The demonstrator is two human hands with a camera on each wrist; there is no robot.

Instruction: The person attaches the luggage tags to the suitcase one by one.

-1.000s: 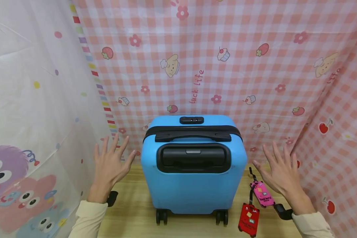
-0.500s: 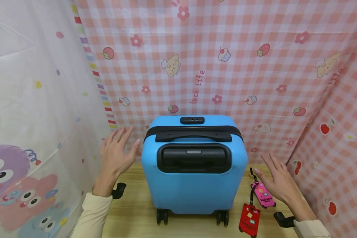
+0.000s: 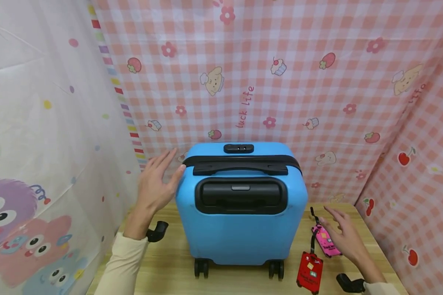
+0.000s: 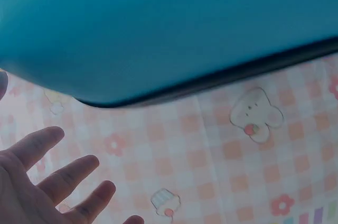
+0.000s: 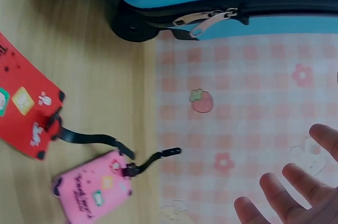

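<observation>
Holding right hand (image 3: 345, 237) loosely spread right of suitcase (image 3: 241, 237), nearer than spread left hand (image 3: 156, 186) to pink tag (image 3: 324, 241) slanting between right hand and suitcase.

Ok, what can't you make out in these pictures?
Suitcase: far face hidden by its own body in the head view.
Lock: digits too small in the head view.
Red tag: lettering too small in the head view, mostly cut off at the right wrist view's left edge.
Left hand: thumb contact unclear; the left wrist view's left edge cuts the thumb.
</observation>
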